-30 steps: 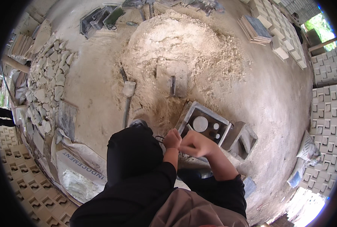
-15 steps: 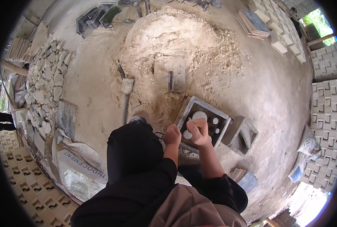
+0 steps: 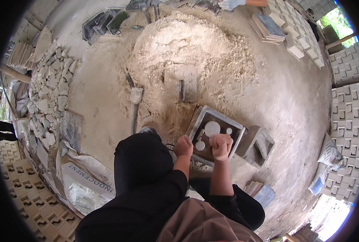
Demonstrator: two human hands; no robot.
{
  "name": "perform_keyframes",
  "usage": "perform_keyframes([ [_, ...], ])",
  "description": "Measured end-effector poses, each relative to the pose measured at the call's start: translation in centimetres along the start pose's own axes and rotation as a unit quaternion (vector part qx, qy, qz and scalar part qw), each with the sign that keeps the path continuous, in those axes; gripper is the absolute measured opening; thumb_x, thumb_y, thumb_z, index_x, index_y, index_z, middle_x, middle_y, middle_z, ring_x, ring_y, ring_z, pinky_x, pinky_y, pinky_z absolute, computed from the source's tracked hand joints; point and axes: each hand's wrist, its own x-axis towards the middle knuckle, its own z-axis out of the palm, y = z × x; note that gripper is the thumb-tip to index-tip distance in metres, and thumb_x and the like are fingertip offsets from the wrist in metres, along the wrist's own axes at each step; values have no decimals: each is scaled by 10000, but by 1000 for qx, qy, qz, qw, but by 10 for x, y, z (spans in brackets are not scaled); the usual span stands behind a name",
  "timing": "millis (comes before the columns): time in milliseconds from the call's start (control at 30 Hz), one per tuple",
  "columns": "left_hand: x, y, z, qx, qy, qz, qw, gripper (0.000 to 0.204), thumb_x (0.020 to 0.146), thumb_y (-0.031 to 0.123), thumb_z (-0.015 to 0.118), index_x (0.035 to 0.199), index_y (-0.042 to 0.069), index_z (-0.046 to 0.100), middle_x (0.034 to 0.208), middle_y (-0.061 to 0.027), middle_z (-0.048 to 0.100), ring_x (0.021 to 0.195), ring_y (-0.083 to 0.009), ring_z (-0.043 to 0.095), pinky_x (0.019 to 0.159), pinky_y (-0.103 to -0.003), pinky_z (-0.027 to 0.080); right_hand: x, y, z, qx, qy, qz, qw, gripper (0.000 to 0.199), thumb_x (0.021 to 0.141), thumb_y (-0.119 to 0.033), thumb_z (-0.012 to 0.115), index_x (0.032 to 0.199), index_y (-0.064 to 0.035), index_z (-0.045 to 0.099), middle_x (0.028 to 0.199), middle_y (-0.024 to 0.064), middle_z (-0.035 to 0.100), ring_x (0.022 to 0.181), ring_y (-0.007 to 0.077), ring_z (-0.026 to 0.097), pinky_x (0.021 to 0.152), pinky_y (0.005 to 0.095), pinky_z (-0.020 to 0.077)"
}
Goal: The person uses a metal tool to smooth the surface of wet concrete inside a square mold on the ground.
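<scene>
Though part-hidden, frame (image 3: pixel 224 118) beneath right grip (image 3: pixel 221 146)

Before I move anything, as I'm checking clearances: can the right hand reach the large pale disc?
Probably yes: in this view the right hand is right beside the large pale disc, mostly uncovered, though the hand looks closed.

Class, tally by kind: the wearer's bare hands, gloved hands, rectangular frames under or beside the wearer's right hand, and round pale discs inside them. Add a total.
Bare hands: 2, left hand and right hand
Gloved hand: 1
Rectangular frame: 1
Round pale discs in view: 3; the right hand may hide more
Total visible: 7
</scene>
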Motion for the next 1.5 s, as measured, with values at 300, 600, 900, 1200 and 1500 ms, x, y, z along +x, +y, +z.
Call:
perform_keyframes([
  [300,0,1,-4,-4,3,-6,1000,349,871,301,307,773,84,562,770,-126,600,679,-343,580,608,-455,460,6,2,15,-102,-19,-94,990,349,776,-11,378,449,-51,263,405,11,260,330,117,267,340,242,200],
  [600,2,4,4,21,-29,-16,999,369,883,312,271,789,89,550,803,-130,597,731,-340,576,632,-465,450,18,8,-13,29,38,-72,996,395,807,-86,386,430,-87,268,398,-2,263,347,98,253,360,258,205],
  [900,-1,6,-6,-15,-21,-17,1000,375,887,308,262,803,78,546,816,-149,591,753,-360,563,657,-480,433,28,7,-8,31,83,-98,991,334,758,-8,360,440,-44,262,405,-2,262,369,79,231,365,242,177],
  [1200,1,0,1,-13,-10,-10,1000,358,882,307,292,787,89,560,793,-121,598,700,-338,572,619,-453,449,50,14,-8,-2,64,-43,997,338,778,-28,358,452,-53,271,420,7,286,384,84,257,378,244,187],
  [1500,3,9,-4,-40,5,3,999,370,876,309,290,758,81,557,785,-147,592,715,-364,561,633,-468,440,77,19,-11,-8,52,-35,998,328,789,-58,376,474,-40,287,457,1,290,396,91,268,382,259,199],
])
